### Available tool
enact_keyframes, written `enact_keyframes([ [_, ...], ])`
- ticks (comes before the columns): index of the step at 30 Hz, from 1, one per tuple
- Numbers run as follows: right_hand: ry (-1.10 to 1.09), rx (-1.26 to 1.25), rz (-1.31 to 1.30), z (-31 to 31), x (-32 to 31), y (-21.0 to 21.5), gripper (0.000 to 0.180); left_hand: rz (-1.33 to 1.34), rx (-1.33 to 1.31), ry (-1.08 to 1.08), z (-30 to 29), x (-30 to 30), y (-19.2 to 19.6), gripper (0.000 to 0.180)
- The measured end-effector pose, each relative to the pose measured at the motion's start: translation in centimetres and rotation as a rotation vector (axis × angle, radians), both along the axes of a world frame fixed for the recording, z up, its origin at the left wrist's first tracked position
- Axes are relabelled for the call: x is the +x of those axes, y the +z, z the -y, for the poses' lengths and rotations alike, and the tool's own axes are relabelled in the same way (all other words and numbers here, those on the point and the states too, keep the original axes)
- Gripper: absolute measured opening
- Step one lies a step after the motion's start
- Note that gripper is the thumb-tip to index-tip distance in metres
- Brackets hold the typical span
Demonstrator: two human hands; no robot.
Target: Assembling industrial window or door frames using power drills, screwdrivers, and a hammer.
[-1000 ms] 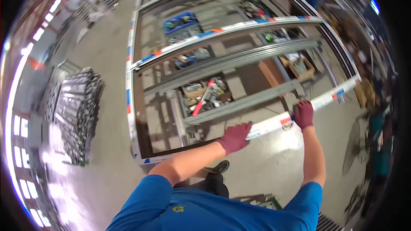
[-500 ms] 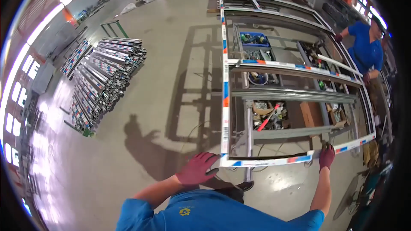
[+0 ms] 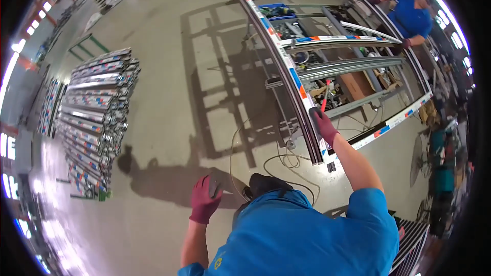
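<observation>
A large metal window frame (image 3: 298, 83) with coloured protective tape lies over a work stand, its near left corner raised toward me. My right hand (image 3: 324, 127), in a maroon glove with dark fingers, closes over the left rail close to that corner. Away from the frame, over the floor to the left, hangs my left hand (image 3: 205, 199) in a matching glove. It holds nothing, its fingers loosely bent and apart. Across the frame, a co-worker in blue (image 3: 410, 15) has gloved hands on the far right rail.
Bundled taped profiles (image 3: 94, 112) lie stacked on the left beside a green stand (image 3: 88, 46). Under the frame are a blue bin (image 3: 276, 11), a cardboard box (image 3: 356, 85), a red-handled tool (image 3: 326, 96) and loose hardware. A cable (image 3: 269, 161) loops across the floor near my feet.
My left hand has let go of the frame's near left corner. My right hand has moved from the near rail to the left rail, and the frame now tilts.
</observation>
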State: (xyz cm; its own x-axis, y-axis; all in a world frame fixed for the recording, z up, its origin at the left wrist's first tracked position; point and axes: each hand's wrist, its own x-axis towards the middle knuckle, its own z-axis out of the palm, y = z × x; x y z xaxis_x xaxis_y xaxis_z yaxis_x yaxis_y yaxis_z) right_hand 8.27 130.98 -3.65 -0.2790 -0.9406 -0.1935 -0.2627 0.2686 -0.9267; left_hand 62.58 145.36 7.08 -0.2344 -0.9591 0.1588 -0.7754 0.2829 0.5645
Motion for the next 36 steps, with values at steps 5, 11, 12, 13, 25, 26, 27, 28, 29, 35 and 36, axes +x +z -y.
enact_keyframes([
  [5, -0.413, 0.108, 0.148, 7.4, 0.6, 3.1, 0.045, 0.026, -0.03, -0.003, 4.3, 3.9, 0.4, 0.052],
  [11, -0.745, -0.182, 0.297, 20.9, -10.9, -5.9, 0.046, -0.01, 0.159, 0.119, 16.0, 5.5, 0.3, 0.04],
  [12, -0.799, -0.277, 0.4, 23.0, -11.6, -6.6, 0.045, -0.001, 0.159, 0.094, 18.4, 5.5, 0.1, 0.04],
  [13, -0.888, -0.341, 0.483, 25.1, -12.4, -6.6, 0.048, 0.004, 0.164, 0.1, 21.2, 5.2, 0.0, 0.039],
  [25, -1.212, -0.439, 0.736, 39.8, -32.0, -4.3, 0.079, 0.117, -0.038, -0.533, 61.6, -13.8, 4.7, 0.051],
  [26, -1.148, -0.379, 0.787, 40.9, -32.9, -4.5, 0.076, 0.129, -0.167, -0.61, 64.5, -15.5, 4.5, 0.052],
  [27, -1.198, -0.307, 0.676, 43.1, -31.9, -3.6, 0.072, 0.147, -0.136, -0.643, 66.9, -17.9, 5.6, 0.052],
  [28, -1.14, -0.279, 0.341, 43.4, -33.2, -3.4, 0.079, 0.147, -0.106, -0.696, 69.6, -20.5, 6.6, 0.052],
  [29, -1.122, -0.208, -0.014, 40.9, -37.7, -4.7, 0.079, 0.094, -0.129, -0.768, 72.7, -22.6, 5.8, 0.053],
  [35, -1.067, 0.628, -0.592, 46.0, -36.7, 1.2, 0.067, 0.059, -0.188, -0.876, 88.7, -29.3, 1.7, 0.055],
  [36, -1.08, 0.664, -0.701, 47.2, -35.1, 2.5, 0.068, 0.044, -0.175, -0.88, 91.3, -30.1, 1.0, 0.055],
])
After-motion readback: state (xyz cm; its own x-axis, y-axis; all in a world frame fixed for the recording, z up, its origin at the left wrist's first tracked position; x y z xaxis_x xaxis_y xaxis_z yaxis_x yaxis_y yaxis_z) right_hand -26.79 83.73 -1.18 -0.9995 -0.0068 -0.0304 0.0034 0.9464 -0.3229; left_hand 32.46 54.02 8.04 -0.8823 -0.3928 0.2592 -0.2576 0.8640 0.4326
